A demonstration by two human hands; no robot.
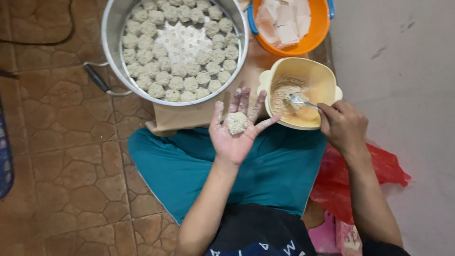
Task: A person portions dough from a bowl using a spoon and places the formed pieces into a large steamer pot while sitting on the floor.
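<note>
My left hand (235, 129) lies palm up over my lap, fingers spread and dusted with flour, with a pale filled dumpling (237, 122) resting on the palm. My right hand (344, 127) grips the handle of a metal spoon (298, 101) whose bowl dips into the beige filling inside a yellow bowl (327, 80). A large metal steamer pot (113, 42) stands just beyond my left hand, its perforated tray ringed with several rows of shaped dumplings (176, 83).
An orange basin (317, 35) with white square wrappers (284, 21) sits at the top. Brown paper (189, 116) lies under the pot. A red plastic bag (388, 168) is at my right, by the grey wall. Brown tiled floor (61, 156) spreads left.
</note>
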